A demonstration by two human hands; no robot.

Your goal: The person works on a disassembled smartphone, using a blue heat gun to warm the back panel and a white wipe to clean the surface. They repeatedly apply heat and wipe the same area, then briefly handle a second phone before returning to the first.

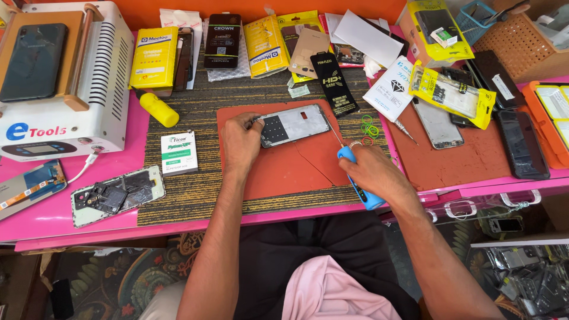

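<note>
Left hand (240, 142) fingers pinch frame (294, 124) edge; right hand (372, 172) clamps screwdriver (355, 178), tip beyond fingertips at frame corner. Keep frame flat, shaft steady.

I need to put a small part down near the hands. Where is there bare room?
Bare red mat below the phone frame, between left hand and right hand. The back edge, packed with yellow packets, is crowded.

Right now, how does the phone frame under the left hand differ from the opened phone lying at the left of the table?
The phone frame is a stripped silver shell; the opened phone shows dark inner parts. The frame lies on the red mat, steadied by the left hand; the opened phone lies untouched on the pink table. Both lie flat.
</note>
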